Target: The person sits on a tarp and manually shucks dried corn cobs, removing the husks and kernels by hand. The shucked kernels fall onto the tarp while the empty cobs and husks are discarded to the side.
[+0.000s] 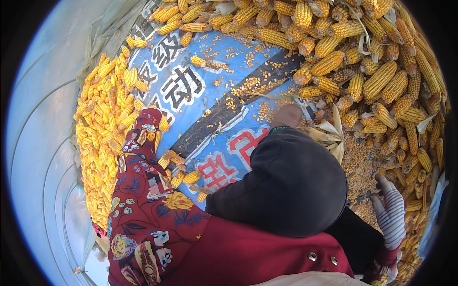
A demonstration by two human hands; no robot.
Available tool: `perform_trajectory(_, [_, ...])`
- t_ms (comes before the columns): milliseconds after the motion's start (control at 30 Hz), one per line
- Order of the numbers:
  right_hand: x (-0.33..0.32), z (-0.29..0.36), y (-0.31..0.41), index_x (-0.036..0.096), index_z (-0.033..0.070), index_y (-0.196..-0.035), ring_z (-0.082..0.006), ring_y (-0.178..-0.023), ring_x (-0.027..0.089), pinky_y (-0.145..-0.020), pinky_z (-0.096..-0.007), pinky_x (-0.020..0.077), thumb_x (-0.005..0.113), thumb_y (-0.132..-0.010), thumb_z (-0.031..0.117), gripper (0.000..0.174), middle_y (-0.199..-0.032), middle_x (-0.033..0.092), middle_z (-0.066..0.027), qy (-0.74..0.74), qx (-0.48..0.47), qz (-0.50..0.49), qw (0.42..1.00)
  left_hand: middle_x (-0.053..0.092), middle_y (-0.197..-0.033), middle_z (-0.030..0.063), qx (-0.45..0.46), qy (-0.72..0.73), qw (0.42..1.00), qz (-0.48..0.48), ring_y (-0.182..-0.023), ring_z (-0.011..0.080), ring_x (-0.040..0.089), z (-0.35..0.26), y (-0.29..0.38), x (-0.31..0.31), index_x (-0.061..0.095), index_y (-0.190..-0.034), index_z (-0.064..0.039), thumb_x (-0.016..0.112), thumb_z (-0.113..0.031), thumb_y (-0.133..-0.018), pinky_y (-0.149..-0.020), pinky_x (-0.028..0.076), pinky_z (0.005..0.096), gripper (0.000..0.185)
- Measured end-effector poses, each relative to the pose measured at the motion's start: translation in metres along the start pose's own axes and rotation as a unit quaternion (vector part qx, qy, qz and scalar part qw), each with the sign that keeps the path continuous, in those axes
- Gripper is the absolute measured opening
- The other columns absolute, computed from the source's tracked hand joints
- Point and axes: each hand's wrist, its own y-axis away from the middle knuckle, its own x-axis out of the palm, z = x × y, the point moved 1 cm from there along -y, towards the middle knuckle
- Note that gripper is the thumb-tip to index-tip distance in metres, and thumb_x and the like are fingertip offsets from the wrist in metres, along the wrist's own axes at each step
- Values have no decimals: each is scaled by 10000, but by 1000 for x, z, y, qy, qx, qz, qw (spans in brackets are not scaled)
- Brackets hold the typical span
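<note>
My right hand wears a grey-and-white striped glove with darker fingertips. Its fingers are apart and nothing is between them. Loose corn kernels lie to its left, and ears of corn are heaped beyond and beside it. My left arm, in a red patterned sleeve, stretches toward a heap of cleaner yellow ears. The cuff almost wholly hides my left hand, so I cannot see its fingers or any grip. A yellow ear is right beside that cuff.
A bent knee in black cloth and a brown shoe take up the middle. Under them is a blue printed sheet bearing writing and scattered kernels. Dry husks lie by the shoe. Translucent plastic sheeting curves along the left.
</note>
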Motion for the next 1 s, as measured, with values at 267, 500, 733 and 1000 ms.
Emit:
perform_trajectory(267, [-4, 2, -19, 538, 18, -1254, -393, -917, 597, -800, -428, 474, 657, -816, 113, 464, -972, 617, -205, 78, -71, 34, 994, 559, -1261, 157, 262, 293, 852, -347, -1172, 364, 527, -130, 31, -80, 559, -1266, -133, 651, -164, -802, -994, 421, 443, 474])
perform_trajectory(500, [-17, 1, -3, 554, 32, -1250, -358, -906, 617, -784, -405, 488, 656, -836, 145, 441, -950, 625, -191, 65, -6, -7, 998, 453, -1381, 94, 698, 51, 518, -492, -1253, 312, 460, -411, 169, -222, 483, -1327, -168, 742, -260, -710, -1003, 401, 465, 676])
perform_trajectory(733, [-32, -28, 35, 555, 48, -1297, -166, -901, 600, -805, -293, 493, 635, -897, 120, 415, -1000, 617, -90, -94, 58, -106, 988, 554, -1299, 108, 616, -221, 582, -483, -1102, 256, 600, -526, 208, -227, 490, -1373, -276, 493, -201, -929, -898, 452, 414, 450])
perform_trajectory(1000, [21, -153, 163, 546, 52, -1322, -109, -927, 568, -846, -267, 466, 594, -933, 174, 411, -1011, 631, -45, -184, 172, -328, 910, 633, -975, 142, 628, -52, 615, -474, -930, 345, 620, -489, 224, -274, 644, -1024, -109, 592, -167, -836, -791, 504, 440, 203])
